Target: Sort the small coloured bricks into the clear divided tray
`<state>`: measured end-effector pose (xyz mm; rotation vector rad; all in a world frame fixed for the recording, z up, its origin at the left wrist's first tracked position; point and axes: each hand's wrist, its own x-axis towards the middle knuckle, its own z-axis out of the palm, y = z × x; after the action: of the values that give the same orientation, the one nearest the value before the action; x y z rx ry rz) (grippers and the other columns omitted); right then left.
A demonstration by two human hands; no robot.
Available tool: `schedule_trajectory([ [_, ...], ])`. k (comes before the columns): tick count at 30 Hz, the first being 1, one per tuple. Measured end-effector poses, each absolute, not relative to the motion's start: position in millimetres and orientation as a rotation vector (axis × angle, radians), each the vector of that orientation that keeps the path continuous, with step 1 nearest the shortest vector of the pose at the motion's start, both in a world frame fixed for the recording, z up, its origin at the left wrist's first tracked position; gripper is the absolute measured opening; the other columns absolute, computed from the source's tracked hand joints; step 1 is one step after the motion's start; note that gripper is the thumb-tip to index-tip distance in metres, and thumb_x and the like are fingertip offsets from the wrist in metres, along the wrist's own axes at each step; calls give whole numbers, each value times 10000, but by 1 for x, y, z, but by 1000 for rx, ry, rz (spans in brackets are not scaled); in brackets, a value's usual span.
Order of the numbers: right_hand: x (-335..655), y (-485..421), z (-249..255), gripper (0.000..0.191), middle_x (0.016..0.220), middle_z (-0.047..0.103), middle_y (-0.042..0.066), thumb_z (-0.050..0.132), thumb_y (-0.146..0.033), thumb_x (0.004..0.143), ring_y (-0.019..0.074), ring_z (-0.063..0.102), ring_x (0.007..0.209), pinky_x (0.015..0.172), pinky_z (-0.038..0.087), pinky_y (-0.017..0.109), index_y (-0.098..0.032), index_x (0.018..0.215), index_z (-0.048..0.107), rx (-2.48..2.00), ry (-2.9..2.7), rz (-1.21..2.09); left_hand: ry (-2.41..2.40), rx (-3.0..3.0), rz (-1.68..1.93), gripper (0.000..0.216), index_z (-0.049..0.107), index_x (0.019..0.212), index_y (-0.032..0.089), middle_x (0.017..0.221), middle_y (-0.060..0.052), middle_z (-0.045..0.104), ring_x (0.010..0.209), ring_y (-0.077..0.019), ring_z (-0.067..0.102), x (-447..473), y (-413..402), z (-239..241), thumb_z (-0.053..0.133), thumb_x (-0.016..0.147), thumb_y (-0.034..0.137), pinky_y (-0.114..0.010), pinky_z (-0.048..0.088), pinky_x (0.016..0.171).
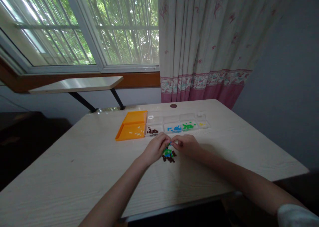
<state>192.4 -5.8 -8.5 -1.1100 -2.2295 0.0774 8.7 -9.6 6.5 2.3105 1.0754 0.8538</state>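
My left hand [157,146] and my right hand [187,144] meet fingertip to fingertip over the table, both closed in a pinch. Between them shows a tiny blue-green piece [170,143], too small to make out well. Just beneath the fingers lies a pile of small brown, green and blue plastic pieces [169,156]. Part of the pile is covered by my left fingers. Behind my hands stand clear trays holding brown pieces [153,131], blue pieces [176,129], green pieces [188,126] and a few yellow pieces [202,124].
An open orange case [131,131] with white pieces inside lies left of the clear trays. The pale wooden table [84,173] reaches back to a raised shelf [82,84] on dark legs. A round hole [173,106] sits near the back edge, before a curtain [199,54].
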Motion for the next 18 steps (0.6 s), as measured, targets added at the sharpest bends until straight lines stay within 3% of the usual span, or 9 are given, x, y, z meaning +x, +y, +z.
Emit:
schedule_trajectory([
  [9,191,-6,-10,114,487,518,-59,557,-288,765,66,444,418,462,331,159,-211,794,636,-1090,-2156,287,1100,2341,902,141,531,796,165,793,-33,529,770,-137,501,9,-12,9,419,857,225,-249,408,697],
  [18,206,4,2,194,430,465,-49,504,-325,780,79,441,417,494,361,179,-198,750,647,-1059,-2019,4,1216,2450,812,201,545,938,186,894,-44,555,817,-142,534,2,-9,8,362,883,246,-257,426,727],
])
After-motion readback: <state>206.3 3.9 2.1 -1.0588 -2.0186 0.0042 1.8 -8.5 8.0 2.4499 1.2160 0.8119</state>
